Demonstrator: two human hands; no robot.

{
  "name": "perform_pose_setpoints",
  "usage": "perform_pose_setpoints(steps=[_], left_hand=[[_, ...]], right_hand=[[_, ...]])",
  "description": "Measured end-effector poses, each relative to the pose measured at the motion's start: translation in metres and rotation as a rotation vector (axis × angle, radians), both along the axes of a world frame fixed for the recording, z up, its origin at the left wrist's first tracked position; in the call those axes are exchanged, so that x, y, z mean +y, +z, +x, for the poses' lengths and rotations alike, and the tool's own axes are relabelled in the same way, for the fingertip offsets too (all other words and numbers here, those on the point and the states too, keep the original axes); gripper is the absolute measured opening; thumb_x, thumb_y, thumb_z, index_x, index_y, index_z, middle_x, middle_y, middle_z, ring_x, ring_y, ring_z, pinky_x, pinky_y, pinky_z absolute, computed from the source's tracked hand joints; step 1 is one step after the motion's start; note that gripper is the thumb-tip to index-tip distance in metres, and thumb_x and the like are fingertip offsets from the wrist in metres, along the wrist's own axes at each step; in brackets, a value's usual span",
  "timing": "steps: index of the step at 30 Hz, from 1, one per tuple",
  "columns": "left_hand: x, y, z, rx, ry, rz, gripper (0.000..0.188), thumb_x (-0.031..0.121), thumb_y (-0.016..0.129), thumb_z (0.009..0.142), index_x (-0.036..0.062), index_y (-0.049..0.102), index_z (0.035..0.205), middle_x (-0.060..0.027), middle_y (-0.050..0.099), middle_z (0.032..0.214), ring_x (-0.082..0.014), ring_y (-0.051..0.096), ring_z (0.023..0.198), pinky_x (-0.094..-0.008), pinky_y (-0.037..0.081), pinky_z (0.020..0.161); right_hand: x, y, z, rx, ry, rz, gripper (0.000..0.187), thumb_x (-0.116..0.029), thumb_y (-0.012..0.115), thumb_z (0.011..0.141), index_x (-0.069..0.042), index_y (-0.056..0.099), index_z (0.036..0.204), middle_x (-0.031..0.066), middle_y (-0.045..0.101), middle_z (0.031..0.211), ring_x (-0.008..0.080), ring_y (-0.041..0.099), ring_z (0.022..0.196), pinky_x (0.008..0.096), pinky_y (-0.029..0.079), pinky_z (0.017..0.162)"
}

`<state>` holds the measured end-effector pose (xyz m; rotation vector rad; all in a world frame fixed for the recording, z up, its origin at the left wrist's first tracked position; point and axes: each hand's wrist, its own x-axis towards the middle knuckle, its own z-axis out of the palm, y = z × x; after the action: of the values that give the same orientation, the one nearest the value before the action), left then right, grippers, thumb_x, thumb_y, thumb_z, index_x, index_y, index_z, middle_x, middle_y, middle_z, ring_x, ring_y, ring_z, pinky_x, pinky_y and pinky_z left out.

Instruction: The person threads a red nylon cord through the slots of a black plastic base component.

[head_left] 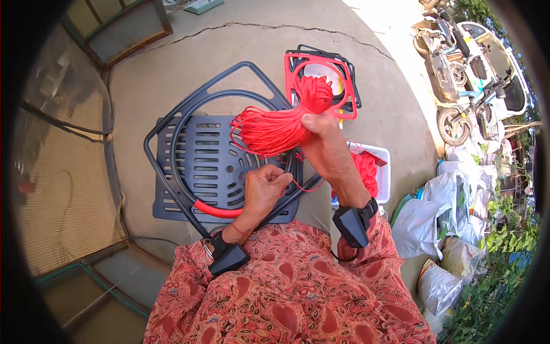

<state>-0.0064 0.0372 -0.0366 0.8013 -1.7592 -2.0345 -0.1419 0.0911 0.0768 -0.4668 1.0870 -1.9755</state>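
Observation:
My right hand (326, 146) is closed round the middle of a thick bundle of red cord (266, 132), its loops fanning out to both sides. A single red strand runs below it toward my left hand (264, 186), whose fingers are pinched on the strand beside the ring. In front of me stands a dark blue-grey frame (215, 77) with a round inner ring. Red cord is wound tightly round a short lower stretch of that ring (215, 211), just left of my left hand. Behind the ring lies a slotted dark panel (197, 146).
Beyond the bundle are a red square frame (348, 109) and dark frames. A white bin (382, 172) with more red cord stands by my right forearm. White sacks (421, 221), a parked bike (455, 123) and plants are at right; a mesh screen (69, 189) is at left.

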Motion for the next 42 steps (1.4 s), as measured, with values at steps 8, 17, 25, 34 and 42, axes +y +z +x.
perform_pose_setpoints(steps=[8,17,25,34,42], left_hand=[[-0.007,0.009,0.002,-0.048,0.024,0.088,0.011,0.007,0.073,0.08,-0.0013,0.066,0.077,-0.0009,0.064,0.065,-0.0028,0.053,0.057,-0.0206,0.042,0.05],[-0.001,0.01,-0.003,-0.058,-0.01,0.06,0.013,0.006,0.073,0.08,-0.0042,0.067,0.084,-0.0015,0.065,0.068,-0.0025,0.054,0.059,-0.02,0.043,0.051],[0.0,0.01,-0.005,-0.038,-0.018,0.08,0.012,0.007,0.073,0.08,-0.0029,0.066,0.083,-0.001,0.064,0.066,-0.0025,0.053,0.059,-0.0206,0.043,0.051],[0.0,0.016,0.005,-0.07,-0.012,-0.107,0.011,0.006,0.071,0.083,-0.0017,0.064,0.082,-0.0007,0.064,0.068,-0.0031,0.054,0.059,-0.02,0.044,0.052],[0.001,0.033,0.005,-0.063,0.08,-0.368,0.014,0.01,0.072,0.08,0.0001,0.062,0.08,-0.0074,0.063,0.062,-0.0159,0.058,0.054,-0.0301,0.045,0.051]], right_hand=[[0.226,-0.003,-0.053,-0.304,-0.771,0.146,0.02,-0.024,0.058,0.09,-0.005,0.058,0.094,0.0052,0.058,0.072,0.0168,0.054,0.057,0.0334,0.048,0.054],[0.458,-0.099,-0.032,-0.234,-1.099,0.346,0.019,-0.028,0.063,0.086,-0.01,0.058,0.089,0.0031,0.061,0.075,0.0183,0.059,0.063,0.0343,0.051,0.057],[0.389,-0.105,-0.034,-0.109,-0.94,0.622,0.02,-0.022,0.064,0.089,-0.006,0.057,0.098,0.0044,0.064,0.082,0.0174,0.063,0.069,0.0317,0.054,0.065],[0.116,-0.002,0.006,1.075,-0.023,0.885,0.045,-0.022,0.075,0.079,-0.001,0.061,0.116,0.008,0.067,0.09,0.0242,0.065,0.078,0.035,0.051,0.074],[0.024,-0.003,0.008,1.697,0.276,1.043,0.022,-0.013,0.067,0.079,-0.001,0.058,0.095,0.015,0.061,0.082,0.0358,0.063,0.075,0.0464,0.05,0.066]])
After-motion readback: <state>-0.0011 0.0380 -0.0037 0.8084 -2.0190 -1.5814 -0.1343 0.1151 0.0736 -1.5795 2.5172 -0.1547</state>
